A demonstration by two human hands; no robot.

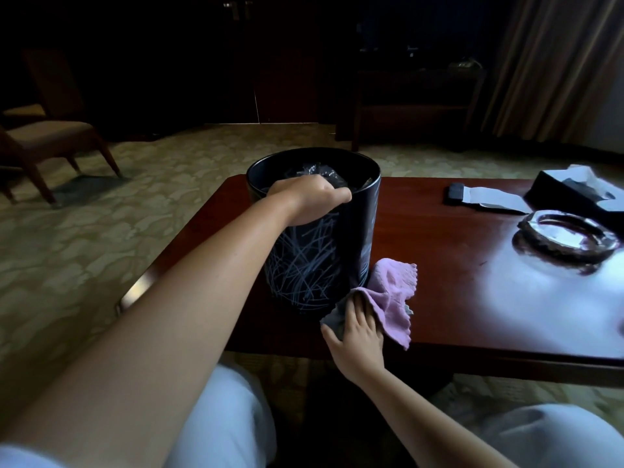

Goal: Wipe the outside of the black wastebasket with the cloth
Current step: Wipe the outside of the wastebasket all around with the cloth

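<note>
A round black wastebasket (320,238), its side covered in pale scribbled lines, stands upright near the left end of a glossy dark red wooden bench (456,282), a little back from the near edge. The person's left hand (312,201) reaches over the rim, its fingers curled around the near lip and gripping it to steady the basket; crumpled clear plastic shows inside. The right hand (359,327) lies flat, fingers extended, pressing a soft lilac cloth (393,298) with a scalloped edge down near the basket's lower right side, close to the near edge of the bench. The cloth bunches against the basket's base there, though whether it actually touches the wall is hard to tell. Judging by the many pale marks across the front of the basket, the wiping seems barely begun or not begun at all, with nearly the whole outside left to do. Towards the right end of the bench sit a glass ashtray (567,238), a dark tissue box (574,194) and a small dark remote (456,192) on white paper.
</note>
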